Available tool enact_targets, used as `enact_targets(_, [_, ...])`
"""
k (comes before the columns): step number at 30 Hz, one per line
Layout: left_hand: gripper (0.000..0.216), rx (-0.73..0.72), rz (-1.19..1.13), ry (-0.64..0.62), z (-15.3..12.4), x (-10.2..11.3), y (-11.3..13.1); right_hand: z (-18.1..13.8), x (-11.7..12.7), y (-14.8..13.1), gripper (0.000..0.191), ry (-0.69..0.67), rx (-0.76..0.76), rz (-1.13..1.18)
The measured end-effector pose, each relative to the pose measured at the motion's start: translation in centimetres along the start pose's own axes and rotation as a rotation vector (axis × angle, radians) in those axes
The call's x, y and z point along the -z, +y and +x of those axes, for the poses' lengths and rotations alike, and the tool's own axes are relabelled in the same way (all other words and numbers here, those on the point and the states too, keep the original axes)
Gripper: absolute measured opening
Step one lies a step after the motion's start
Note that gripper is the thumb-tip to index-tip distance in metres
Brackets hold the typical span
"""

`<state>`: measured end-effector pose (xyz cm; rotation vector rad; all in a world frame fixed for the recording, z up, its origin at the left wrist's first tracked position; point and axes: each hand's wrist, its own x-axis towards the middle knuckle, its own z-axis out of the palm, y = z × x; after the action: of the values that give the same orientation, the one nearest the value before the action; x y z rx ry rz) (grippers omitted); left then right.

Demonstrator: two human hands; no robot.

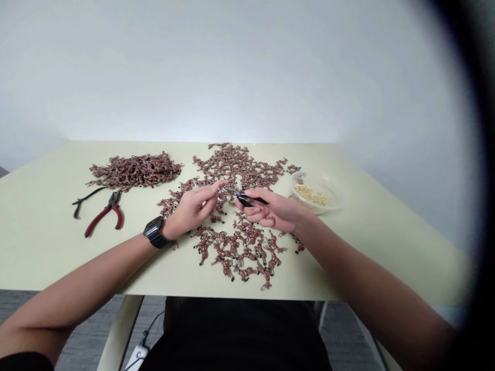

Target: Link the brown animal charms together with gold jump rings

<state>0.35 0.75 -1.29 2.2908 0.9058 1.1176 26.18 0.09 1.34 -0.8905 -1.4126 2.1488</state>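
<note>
My right hand is wrapped round a pair of pliers with dark handles, their jaws pointing left. The jaw tips meet the fingertips of my left hand, which are pinched together; whatever lies between them is too small to make out. A dark watch sits on my left wrist. Beneath and around both hands lie many small brown reindeer figures, spread over the table from near its front edge to the back. Some of them are hidden under my hands.
A dense heap of brown figures lies at the left. In front of it are red-handled pliers and a black strap-like piece. At the right stands a clear plastic bowl with small gold pieces. A white wall rises behind the table.
</note>
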Motion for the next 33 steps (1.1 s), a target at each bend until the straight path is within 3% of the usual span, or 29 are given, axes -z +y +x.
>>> enact_targets(3, [0.044,0.173,-0.151,0.007,0.1,-0.3,0.2,0.1,-0.2,0.2,0.035,0.153,0.080,-0.187])
enact_targets(7, [0.036,0.382,-0.393,0.006,0.4,-0.6,0.6,0.3,-0.6,0.7,0.031,0.525,0.323,-0.769])
enact_targets(9, [0.036,0.434,-0.485,-0.006,0.5,-0.6,0.7,0.2,-0.7,0.8,0.028,0.602,0.398,-0.990])
enact_targets(15, [0.034,0.542,-0.717,-0.034,0.6,-0.6,1.1,0.2,-0.9,0.8,0.025,0.543,0.488,-1.213])
enact_targets(33, [0.027,0.581,-0.948,-0.039,0.5,-0.5,1.0,0.1,-1.3,0.7,0.024,0.520,0.441,-1.157])
